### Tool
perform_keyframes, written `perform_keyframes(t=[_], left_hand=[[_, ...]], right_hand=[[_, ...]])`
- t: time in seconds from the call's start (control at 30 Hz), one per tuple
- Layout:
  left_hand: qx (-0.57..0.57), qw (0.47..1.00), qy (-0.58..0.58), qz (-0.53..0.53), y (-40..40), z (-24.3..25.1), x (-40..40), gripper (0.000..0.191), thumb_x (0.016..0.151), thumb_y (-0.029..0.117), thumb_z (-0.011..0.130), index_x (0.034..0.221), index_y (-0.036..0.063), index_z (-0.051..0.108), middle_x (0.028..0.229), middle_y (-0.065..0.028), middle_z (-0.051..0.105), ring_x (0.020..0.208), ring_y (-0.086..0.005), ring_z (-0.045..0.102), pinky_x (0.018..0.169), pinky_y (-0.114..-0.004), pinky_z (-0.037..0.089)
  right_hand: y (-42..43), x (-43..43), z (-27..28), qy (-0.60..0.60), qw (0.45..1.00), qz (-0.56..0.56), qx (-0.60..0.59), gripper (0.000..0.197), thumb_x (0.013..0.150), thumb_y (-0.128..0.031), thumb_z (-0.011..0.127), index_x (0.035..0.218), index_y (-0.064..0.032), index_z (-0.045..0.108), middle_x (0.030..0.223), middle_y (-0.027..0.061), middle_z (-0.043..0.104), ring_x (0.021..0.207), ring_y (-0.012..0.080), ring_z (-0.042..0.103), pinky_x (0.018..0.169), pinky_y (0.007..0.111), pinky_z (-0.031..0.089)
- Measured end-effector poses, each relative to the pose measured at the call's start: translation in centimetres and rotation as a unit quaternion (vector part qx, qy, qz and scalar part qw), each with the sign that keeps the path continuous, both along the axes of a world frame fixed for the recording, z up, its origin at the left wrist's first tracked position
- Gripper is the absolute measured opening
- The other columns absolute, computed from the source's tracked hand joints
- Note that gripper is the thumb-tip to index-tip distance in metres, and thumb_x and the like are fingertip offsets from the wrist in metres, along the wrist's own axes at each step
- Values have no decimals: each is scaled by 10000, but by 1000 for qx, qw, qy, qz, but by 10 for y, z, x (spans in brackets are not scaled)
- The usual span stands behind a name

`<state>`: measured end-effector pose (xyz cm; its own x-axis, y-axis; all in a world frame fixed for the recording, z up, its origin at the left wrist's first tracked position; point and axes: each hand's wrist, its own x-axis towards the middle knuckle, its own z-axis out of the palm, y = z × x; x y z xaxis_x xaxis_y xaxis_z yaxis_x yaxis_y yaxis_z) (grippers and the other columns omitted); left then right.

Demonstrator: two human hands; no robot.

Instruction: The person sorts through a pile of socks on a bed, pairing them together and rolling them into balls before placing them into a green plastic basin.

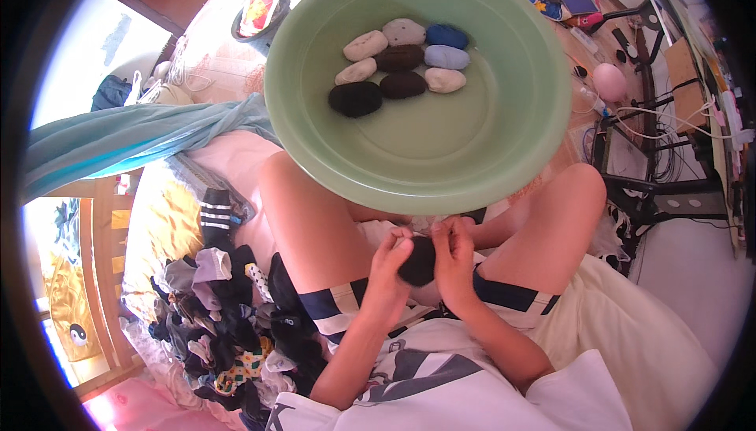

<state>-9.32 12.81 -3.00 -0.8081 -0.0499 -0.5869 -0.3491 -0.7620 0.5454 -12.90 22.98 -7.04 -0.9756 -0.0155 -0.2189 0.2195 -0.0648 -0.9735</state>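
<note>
A black sock [417, 262], folded into a small bundle, is held between my two hands above my lap. My left hand [390, 261] grips its left side, with the thumb on top. The fingers of my right hand [453, 254] pinch its upper right edge. Just beyond my hands stands a large green plastic basin [425, 177]. Inside it lie several rolled socks in short rows: a black roll [355, 99], dark brown ones [400, 58], a blue one [447, 36], a light blue one [447, 57], a grey one [404, 32] and cream ones [365, 46].
To my left, a heap of loose socks [230, 325] covers the bed, with a striped black sock [216, 218] at its top. A teal curtain [147, 130] hangs beside a wooden bed rail [103, 289]. Cables and a pink ball [609, 82] lie near the desk frame at right.
</note>
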Motion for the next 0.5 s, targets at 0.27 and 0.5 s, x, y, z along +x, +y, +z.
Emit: perform_keyframes(t=[0.27, 0.5], left_hand=[[-15, 997, -58, 40, 8, -23, -4, 248, 1001, 261, 481, 1138, 67, 553, 1051, -34, 583, 971, -115, 548, 847, -268, 432], [-45, 994, -82, 59, 5, -14, -6, 251, 941, 361, 504, 861, 124, 519, 777, -3, 507, 709, -129, 512, 646, -273, 438]], right_hand=[[22, 1, 27, 100, 956, 223, 160, 352, 880, -73, 674, 1163, -10, 475, 879, 114, 607, 967, 243, 665, 780, 316, 507], [26, 9, 30, 59, 951, 299, 55, 385, 832, -62, 724, 1113, -37, 463, 877, 88, 589, 757, 170, 532, 685, 295, 464]])
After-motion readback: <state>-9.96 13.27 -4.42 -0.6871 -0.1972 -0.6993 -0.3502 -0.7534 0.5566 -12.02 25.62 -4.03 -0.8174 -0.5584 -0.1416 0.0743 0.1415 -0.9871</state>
